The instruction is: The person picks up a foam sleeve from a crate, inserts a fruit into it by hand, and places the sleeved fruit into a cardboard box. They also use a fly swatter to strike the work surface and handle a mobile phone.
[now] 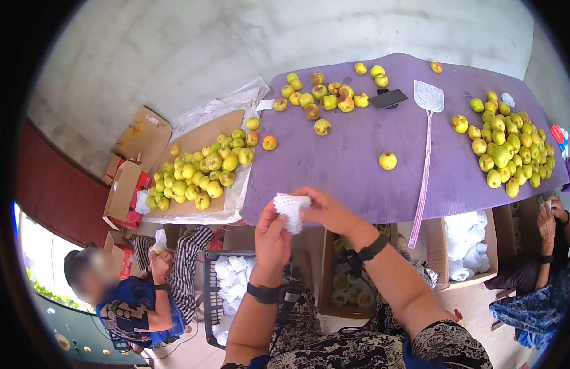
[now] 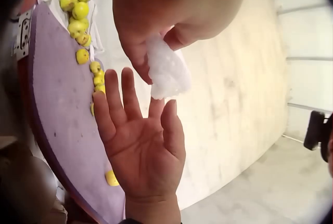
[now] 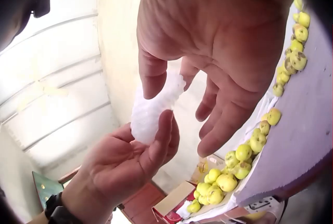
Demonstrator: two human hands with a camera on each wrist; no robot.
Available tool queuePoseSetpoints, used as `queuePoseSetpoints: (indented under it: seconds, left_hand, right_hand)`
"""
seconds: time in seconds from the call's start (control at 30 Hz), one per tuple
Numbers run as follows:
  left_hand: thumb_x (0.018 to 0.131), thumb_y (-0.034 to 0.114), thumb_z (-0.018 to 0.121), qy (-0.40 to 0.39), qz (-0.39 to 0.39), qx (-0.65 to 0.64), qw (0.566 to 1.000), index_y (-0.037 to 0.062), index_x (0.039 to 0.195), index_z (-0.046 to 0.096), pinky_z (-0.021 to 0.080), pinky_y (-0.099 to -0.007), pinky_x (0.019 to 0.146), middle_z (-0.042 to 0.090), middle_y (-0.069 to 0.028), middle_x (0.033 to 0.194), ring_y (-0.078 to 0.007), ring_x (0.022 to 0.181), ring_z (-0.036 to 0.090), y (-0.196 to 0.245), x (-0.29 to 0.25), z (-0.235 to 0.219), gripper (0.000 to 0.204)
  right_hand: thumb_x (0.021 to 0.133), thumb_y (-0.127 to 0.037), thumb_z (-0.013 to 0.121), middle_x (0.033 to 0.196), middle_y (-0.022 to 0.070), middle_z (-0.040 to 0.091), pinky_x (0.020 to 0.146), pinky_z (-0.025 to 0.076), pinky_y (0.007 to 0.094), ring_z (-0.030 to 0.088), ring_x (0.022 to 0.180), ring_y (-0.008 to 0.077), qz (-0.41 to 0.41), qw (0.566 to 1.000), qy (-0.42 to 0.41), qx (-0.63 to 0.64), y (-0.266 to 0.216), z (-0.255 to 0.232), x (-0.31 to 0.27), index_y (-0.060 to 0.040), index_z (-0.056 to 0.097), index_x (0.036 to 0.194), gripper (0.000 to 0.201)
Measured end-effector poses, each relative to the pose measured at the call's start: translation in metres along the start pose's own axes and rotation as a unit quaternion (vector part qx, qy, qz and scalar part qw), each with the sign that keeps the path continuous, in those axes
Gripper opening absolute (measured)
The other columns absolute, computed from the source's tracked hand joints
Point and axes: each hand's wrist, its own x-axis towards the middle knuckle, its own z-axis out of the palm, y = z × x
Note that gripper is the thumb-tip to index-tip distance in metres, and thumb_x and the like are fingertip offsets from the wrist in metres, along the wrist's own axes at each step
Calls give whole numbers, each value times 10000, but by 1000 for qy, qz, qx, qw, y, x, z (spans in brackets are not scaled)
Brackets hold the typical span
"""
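Note:
A white foam fruit net is held up between both hands, in front of the purple table's near edge. My left hand pinches its narrower part between thumb and fingers, as the left wrist view shows from close by. The net flares toward my right hand. There the right thumb and index finger take the net's rim, while the other fingers stand spread and straight. No fruit shows inside the net in the right wrist view. A single yellow-green apple lies on the table beyond my right hand.
Apples are heaped on cardboard at left and on the purple table at right. A fly swatter and a phone lie there. Below are a crate of nets and cardboard boxes. A person sits on either side.

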Motion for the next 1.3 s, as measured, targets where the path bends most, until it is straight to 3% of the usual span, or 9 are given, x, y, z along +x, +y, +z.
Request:
queuePoseSetpoints:
  seconds: [0.2,0.3,0.47,0.6,0.8,0.9,0.97,1.1,1.3]
  left_hand:
    - [999,179,534,52,-47,42,997,25,1207,577,492,-307,885,643,-56,1117,-140,1008,612,-30,7,24,263]
    - [1000,181,534,41,-31,82,995,24,1187,580,490,-299,862,638,-57,1123,-130,986,608,-34,8,27,248]
    - [991,134,516,41,-35,44,998,25,1137,575,492,-301,853,634,-54,1075,-130,974,601,-35,4,49,192]
    - [985,107,501,21,-41,46,998,25,1126,568,493,-302,855,630,-57,1067,-133,969,603,-37,3,61,176]
    - [958,53,503,-51,-37,56,996,16,1121,564,492,-304,862,627,-62,1076,-142,978,603,-48,21,61,178]
    - [937,24,509,-78,-51,57,994,18,1125,564,494,-306,871,628,-60,1080,-142,987,604,-57,30,58,195]
    - [924,15,516,-91,-70,82,990,26,1147,564,498,-308,874,628,-56,1083,-147,995,608,-64,35,55,228]
    - [916,23,525,-116,-85,-22,989,36,1181,568,502,-300,853,631,-53,1086,-148,976,610,-78,41,49,269]
    - [971,134,486,-222,-177,-187,941,81,1377,453,534,-292,631,584,-39,1211,-160,994,622,-101,53,31,411]
  right_hand:
    - [873,-12,642,1074,16,597,893,473,301,571,987,124,-39,997,27,62,-7,-53,-7,-46,533,1110,263]
    - [857,-4,648,1145,40,593,947,465,319,567,1063,137,-1,1000,25,1,-21,-52,-16,-39,535,1202,365]
    - [933,-117,553,1358,93,515,1047,412,330,506,1233,168,18,993,-29,117,-49,-56,-36,-49,377,1480,578]
    - [963,-167,493,1358,84,528,1032,421,327,525,1207,173,35,991,-18,131,-58,-62,-47,-25,413,1458,521]
    - [966,-149,491,1260,60,596,962,454,318,562,1111,154,45,999,11,20,-67,-73,-62,3,531,1364,428]
    - [962,-148,502,1230,57,603,946,452,305,558,1095,142,89,987,20,132,-67,-79,-64,-11,536,1364,426]
    - [946,-146,534,1216,58,607,946,446,302,555,1094,137,73,997,37,-10,-67,-78,-65,-21,549,1348,421]
    - [910,-81,566,1159,48,619,940,441,295,555,1069,125,78,995,51,-31,-61,-78,-60,-26,586,1280,375]
    - [853,14,603,987,10,578,849,464,276,551,956,98,68,980,156,-104,-39,-86,-41,-56,573,982,150]
